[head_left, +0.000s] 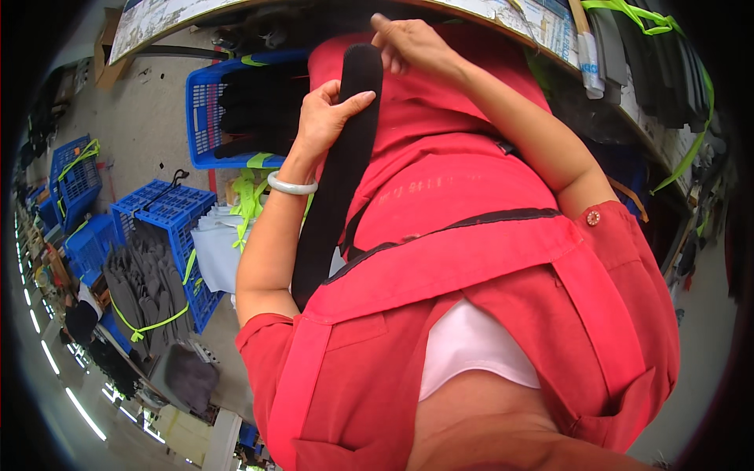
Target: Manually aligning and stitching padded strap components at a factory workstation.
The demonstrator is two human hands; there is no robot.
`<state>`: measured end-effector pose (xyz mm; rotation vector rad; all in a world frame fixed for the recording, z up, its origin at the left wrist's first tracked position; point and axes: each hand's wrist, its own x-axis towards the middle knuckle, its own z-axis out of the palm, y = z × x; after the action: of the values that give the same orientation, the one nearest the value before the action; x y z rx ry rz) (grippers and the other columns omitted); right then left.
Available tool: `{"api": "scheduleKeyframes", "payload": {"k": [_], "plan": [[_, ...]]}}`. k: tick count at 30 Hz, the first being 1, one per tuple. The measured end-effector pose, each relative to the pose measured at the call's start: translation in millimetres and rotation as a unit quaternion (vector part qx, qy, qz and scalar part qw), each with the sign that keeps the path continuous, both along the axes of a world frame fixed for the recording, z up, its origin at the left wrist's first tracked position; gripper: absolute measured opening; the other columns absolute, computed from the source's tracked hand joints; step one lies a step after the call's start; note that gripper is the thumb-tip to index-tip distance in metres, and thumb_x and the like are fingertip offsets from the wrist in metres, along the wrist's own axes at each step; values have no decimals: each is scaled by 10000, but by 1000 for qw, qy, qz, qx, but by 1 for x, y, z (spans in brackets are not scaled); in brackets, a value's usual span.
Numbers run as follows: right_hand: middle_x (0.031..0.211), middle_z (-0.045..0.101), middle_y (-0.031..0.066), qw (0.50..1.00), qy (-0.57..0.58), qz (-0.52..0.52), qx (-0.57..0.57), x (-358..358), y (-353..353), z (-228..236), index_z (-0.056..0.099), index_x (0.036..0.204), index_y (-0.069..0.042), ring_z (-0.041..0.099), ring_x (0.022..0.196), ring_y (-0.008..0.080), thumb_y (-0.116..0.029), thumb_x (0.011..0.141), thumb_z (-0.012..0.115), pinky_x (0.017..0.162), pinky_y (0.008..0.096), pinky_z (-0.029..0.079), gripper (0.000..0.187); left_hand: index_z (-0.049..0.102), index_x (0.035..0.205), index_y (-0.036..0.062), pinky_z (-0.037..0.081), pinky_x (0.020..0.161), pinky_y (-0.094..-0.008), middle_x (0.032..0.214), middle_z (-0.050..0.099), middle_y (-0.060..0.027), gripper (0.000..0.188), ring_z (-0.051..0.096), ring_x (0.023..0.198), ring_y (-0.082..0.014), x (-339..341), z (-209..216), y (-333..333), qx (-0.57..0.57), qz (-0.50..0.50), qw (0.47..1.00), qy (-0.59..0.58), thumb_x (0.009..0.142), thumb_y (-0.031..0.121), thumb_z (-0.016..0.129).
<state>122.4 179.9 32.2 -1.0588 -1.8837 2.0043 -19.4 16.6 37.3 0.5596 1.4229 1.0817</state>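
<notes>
A long black fabric strip (338, 188) with a rounded far end hangs down along my left forearm. My left hand (320, 122) grips it near that end, thumb pressed flat on top and the fingers mostly hidden behind it. A pale bangle circles that wrist. Just right of the strip's tip is my right hand (416, 49), its index finger stretched out and the others loosely bent. Nothing shows in it, and whether its fingertips touch the strip is hard to tell. Both hands are in front of my red apron (455, 188).
Beyond my hands runs a worktable edge (503, 23). A blue crate (206, 149) with black pieces stands left of my left hand. Further left are another blue crate (165, 204), bundled grey pieces (145, 275) and pale sheets (216, 243). Dark strips (652, 63) lie stacked at the far right.
</notes>
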Motion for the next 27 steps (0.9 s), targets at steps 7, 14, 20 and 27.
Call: {"api": "scheduleKeyframes", "payload": {"k": [7, 14, 20, 27], "plan": [[742, 625, 51, 933, 127, 20, 337, -15, -3, 5, 642, 981, 21, 559, 611, 88, -274, 920, 606, 566, 248, 483, 304, 656, 976, -11, 517, 659, -227, 860, 677, -26, 265, 624, 724, -78, -3, 17, -12, -31, -54, 998, -32, 803, 157, 766], [783, 601, 43, 984, 120, -83, 105, -19, 46, 30, 567, 1124, 5, 567, 622, 100, -333, 968, 545, 543, 232, 494, 373, 640, 1045, -50, 530, 780, -274, 940, 692, -84, 297, 662, 829, -155, -68, 23, -45, -45, -6, 999, 1, 811, 112, 723], [895, 646, 12, 947, -7, 314, -70, -12, -77, 37, 616, 1103, -17, 608, 724, 83, -345, 930, 611, 657, 238, 520, 371, 604, 1034, -58, 568, 764, -379, 959, 674, -178, 241, 675, 848, -264, -87, 5, -3, 156, 301, 937, -84, 901, 141, 635], [734, 644, 11, 975, -64, 190, -96, -22, -52, 19, 650, 939, -5, 577, 596, 63, -234, 853, 696, 543, 207, 481, 249, 634, 1039, -28, 551, 595, -270, 940, 681, -94, 215, 659, 734, -164, -25, -16, -28, 52, 99, 990, -85, 878, 111, 672]]}}
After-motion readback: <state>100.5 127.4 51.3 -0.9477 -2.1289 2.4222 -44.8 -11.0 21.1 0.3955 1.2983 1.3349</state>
